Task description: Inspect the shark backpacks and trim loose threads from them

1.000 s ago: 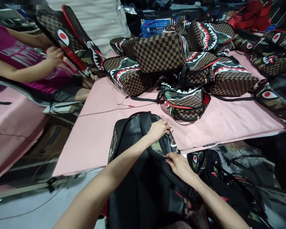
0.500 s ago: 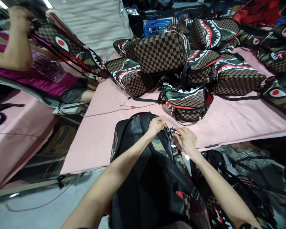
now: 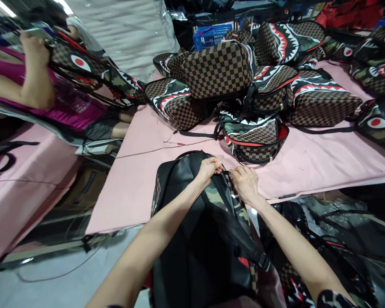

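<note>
A black backpack with camouflage and checkered sides leans against the table's front edge, its strapped back facing me. My left hand is closed in a pinch at the backpack's top right edge. Just right of it, my right hand is closed at the same zipper edge, fingers bent toward the left one. What lies between the fingertips of each hand is too small to make out. A black shoulder strap with a buckle hangs down the backpack's right side.
Several checkered shark-mouth bags are piled across the back of the pink table. A thin cord and a small red-and-white tool lie before them. At the left a person in magenta handles another bag. More bags lie below right.
My right hand has moved slightly left and turned, its knuckles now more on top. My left hand has barely moved. The person at the left has shifted their arm and bag.
</note>
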The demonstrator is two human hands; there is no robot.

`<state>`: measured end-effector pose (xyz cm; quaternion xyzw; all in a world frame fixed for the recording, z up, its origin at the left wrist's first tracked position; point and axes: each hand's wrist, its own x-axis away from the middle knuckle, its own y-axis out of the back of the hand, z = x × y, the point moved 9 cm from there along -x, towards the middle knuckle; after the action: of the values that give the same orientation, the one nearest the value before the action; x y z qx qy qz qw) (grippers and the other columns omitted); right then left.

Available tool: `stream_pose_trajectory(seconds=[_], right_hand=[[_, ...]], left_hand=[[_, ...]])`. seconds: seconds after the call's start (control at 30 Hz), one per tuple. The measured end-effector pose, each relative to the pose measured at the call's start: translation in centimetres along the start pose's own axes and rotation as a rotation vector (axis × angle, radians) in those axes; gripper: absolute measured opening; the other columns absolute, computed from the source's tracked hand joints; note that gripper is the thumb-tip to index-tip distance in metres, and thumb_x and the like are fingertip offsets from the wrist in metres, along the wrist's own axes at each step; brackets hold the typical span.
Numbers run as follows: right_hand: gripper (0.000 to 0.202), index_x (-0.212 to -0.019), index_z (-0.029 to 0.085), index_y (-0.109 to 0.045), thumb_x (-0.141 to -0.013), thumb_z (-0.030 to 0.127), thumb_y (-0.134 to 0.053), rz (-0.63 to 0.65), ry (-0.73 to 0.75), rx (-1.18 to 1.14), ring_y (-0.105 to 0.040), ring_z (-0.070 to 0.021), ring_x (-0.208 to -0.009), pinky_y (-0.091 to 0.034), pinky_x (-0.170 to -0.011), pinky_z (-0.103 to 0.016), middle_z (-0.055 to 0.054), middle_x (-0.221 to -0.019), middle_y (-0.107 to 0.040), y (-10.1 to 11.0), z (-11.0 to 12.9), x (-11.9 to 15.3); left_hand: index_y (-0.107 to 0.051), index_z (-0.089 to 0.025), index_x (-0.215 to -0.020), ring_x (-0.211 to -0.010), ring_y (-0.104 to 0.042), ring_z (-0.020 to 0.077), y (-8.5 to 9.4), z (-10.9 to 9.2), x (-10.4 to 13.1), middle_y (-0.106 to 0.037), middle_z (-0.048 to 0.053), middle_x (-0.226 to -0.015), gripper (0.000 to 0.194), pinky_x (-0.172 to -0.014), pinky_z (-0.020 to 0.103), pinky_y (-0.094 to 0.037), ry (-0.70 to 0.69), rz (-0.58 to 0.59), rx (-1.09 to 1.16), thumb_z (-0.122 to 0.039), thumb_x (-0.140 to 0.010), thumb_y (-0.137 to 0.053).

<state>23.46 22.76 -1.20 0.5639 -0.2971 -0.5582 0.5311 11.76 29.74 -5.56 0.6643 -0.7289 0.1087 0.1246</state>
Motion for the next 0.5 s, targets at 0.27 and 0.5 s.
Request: stream_pose_trajectory(seconds=[0.27,0.5], right_hand=[[0.028,-0.101,0.019,-0.066,-0.091,0.021,-0.041,0.114,0.019,0.035,-0.051,-0.0218,-0.089,-0.029,-0.073,-0.034,-0.009,-0.093,-0.066,-0.1,0.1,-0.7],[0.025,-0.096,0.021,-0.068,-0.088,0.026,-0.045,0.126,-0.116,-0.187,-0.058,-0.0202,-0.089,-0.038,-0.077,-0.03,-0.006,-0.096,-0.068,0.5,-2.4,-0.4]], left_hand=[[-0.054,-0.011,-0.054,-0.039,-0.047,0.0042,-0.3,-0.4,0.5,-0.056,-0.001,-0.048,0.016,-0.042,0.015,-0.037,-0.002,0.019,-0.005,-0.013,-0.069,-0.06],[-0.055,-0.013,-0.059,-0.046,-0.053,0.008,-1.8,-2.5,1.6,-0.059,0.0,-0.053,0.016,-0.052,0.021,-0.045,-0.06,0.05,-0.056,-0.019,-0.073,-0.06]])
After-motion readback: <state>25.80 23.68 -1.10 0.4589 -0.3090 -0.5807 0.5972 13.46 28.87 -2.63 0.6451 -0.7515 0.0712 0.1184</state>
